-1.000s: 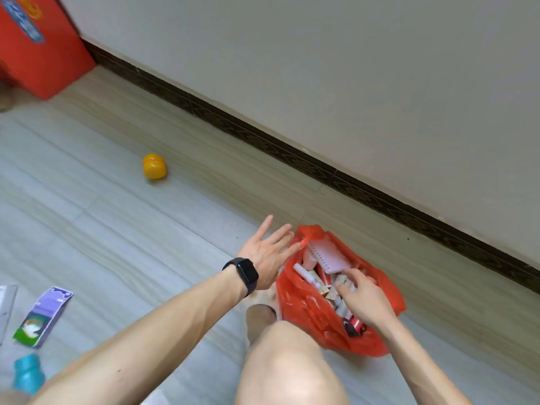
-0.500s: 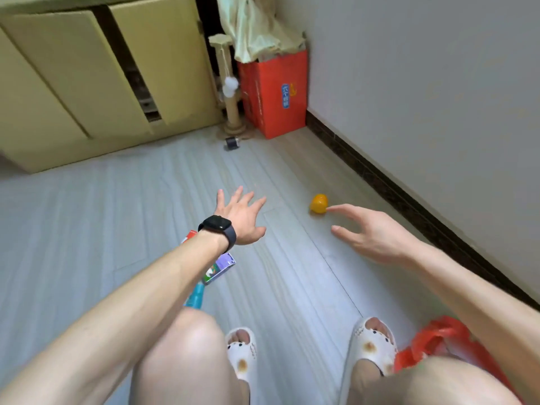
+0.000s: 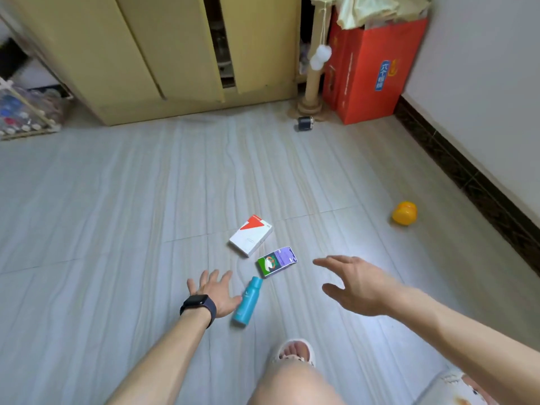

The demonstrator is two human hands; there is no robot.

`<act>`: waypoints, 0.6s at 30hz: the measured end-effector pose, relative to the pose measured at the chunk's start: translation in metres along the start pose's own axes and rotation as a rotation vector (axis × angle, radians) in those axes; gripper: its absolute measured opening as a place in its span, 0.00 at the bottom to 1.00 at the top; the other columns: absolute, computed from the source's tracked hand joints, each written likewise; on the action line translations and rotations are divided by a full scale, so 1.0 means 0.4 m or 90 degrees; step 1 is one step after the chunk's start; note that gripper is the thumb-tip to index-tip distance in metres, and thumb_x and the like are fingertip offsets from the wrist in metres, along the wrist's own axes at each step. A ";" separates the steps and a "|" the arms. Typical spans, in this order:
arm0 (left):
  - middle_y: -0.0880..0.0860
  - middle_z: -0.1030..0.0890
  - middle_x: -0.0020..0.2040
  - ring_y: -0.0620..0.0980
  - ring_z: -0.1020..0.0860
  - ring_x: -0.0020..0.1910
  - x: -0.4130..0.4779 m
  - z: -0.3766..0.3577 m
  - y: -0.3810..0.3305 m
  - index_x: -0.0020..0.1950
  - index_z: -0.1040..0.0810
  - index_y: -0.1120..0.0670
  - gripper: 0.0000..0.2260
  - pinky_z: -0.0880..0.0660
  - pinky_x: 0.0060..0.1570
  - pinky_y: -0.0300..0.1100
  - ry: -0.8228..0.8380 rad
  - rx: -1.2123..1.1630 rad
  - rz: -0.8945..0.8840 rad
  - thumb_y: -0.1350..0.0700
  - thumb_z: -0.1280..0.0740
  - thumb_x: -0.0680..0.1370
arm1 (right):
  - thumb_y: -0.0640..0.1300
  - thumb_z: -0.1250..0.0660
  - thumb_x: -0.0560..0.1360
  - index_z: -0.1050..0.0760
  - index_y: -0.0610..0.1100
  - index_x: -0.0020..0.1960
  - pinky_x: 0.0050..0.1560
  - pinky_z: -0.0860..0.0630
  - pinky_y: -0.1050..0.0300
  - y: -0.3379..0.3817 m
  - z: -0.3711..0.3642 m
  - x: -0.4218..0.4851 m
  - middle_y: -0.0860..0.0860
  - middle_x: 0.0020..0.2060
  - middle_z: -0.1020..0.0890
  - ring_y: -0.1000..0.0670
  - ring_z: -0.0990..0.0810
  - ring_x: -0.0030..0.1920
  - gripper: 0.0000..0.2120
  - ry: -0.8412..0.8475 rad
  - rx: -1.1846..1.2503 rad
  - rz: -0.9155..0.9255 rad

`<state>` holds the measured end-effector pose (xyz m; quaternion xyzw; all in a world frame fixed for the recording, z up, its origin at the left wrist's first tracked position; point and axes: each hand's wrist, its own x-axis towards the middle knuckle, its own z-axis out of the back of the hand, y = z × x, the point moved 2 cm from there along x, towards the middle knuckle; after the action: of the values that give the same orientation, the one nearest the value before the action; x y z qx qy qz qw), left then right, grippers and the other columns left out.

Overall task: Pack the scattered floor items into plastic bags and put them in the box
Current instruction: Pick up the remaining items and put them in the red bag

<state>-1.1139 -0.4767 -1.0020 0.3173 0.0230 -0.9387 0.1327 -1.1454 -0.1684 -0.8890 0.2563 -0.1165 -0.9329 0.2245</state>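
Both bare forearms reach forward from 6 o'clock. The left hand [image 3: 214, 290] is spread palm down, its fingers splayed toward 12 o'clock, with a black smartwatch [image 3: 198, 304] on the wrist. The right hand [image 3: 361, 285] hangs at its 3 o'clock, fingers loosely extended toward 10 o'clock, thumb held apart below them.

home room | yellow cabinet [image 3: 163, 48] | cat scratching post [image 3: 314, 83] | tiled floor [image 3: 117, 214]

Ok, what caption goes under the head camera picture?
Left hand and right hand reach, open, toward a teal bottle, purple packet and white box on the floor.
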 end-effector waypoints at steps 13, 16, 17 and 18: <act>0.51 0.48 0.80 0.63 0.44 0.75 0.209 -0.282 -0.079 0.77 0.61 0.37 0.34 0.39 0.68 0.59 -0.081 -0.114 -0.011 0.36 0.44 0.78 | 0.53 0.42 0.79 0.53 0.54 0.80 0.74 0.40 0.45 -0.035 -0.360 0.423 0.45 0.80 0.54 0.42 0.49 0.78 0.33 0.153 -0.112 -0.001; 0.52 0.50 0.80 0.66 0.50 0.76 0.216 -0.311 -0.104 0.78 0.60 0.38 0.30 0.40 0.69 0.61 -0.111 -0.150 0.009 0.39 0.47 0.81 | 0.53 0.42 0.79 0.60 0.56 0.80 0.75 0.46 0.42 -0.021 -0.395 0.533 0.46 0.80 0.59 0.41 0.55 0.79 0.37 0.071 -0.138 0.021; 0.53 0.49 0.80 0.67 0.50 0.76 0.213 -0.316 -0.110 0.78 0.59 0.38 0.29 0.39 0.68 0.62 -0.115 -0.154 0.011 0.40 0.47 0.81 | 0.53 0.43 0.79 0.61 0.56 0.80 0.76 0.48 0.40 -0.013 -0.404 0.560 0.46 0.80 0.61 0.41 0.56 0.79 0.37 0.055 -0.159 0.031; 0.53 0.49 0.80 0.68 0.50 0.76 0.212 -0.320 -0.112 0.78 0.58 0.38 0.29 0.39 0.68 0.62 -0.115 -0.155 0.008 0.40 0.47 0.81 | 0.53 0.43 0.79 0.62 0.56 0.80 0.76 0.51 0.39 -0.007 -0.412 0.583 0.46 0.80 0.62 0.40 0.58 0.79 0.37 0.047 -0.189 0.038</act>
<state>-1.1149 -0.4369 -1.1567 0.2130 0.1227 -0.9530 0.1774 -1.2380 -0.2945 -1.1281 0.2512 0.0233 -0.9226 0.2920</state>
